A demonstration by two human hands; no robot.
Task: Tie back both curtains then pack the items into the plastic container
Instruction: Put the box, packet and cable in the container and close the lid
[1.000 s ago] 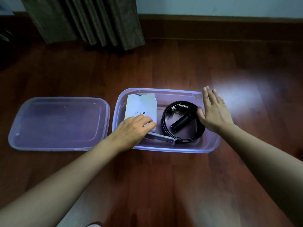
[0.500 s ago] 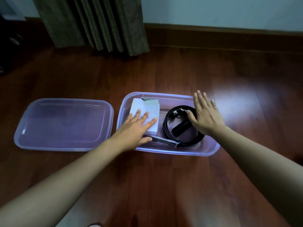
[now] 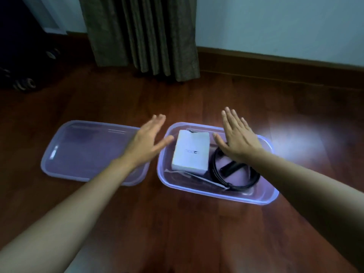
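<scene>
A clear purple-tinted plastic container [image 3: 264, 200] sits on the wooden floor. Inside it lie a white box [image 3: 190, 154], a coiled black cable [image 3: 234, 183] with a black cylindrical piece [image 3: 229, 168], and a thin grey strip [image 3: 204, 179]. My left hand [image 3: 146, 142] hovers with straight fingers over the gap between the container and its lid [image 3: 78, 152], holding nothing. My right hand [image 3: 236, 136] is spread flat above the container's far right part, over the cable, and holds nothing. A dark green curtain [image 3: 145, 36] hangs at the back.
The lid lies flat on the floor to the left of the container. A dark piece of furniture or bag [image 3: 23, 62] stands at the far left. A wooden skirting board [image 3: 275, 66] runs along the pale wall behind.
My left hand has lifted off the white box and moved left toward the lid. My right hand has risen from the cable. The view has tilted up, showing more curtain and wall.
</scene>
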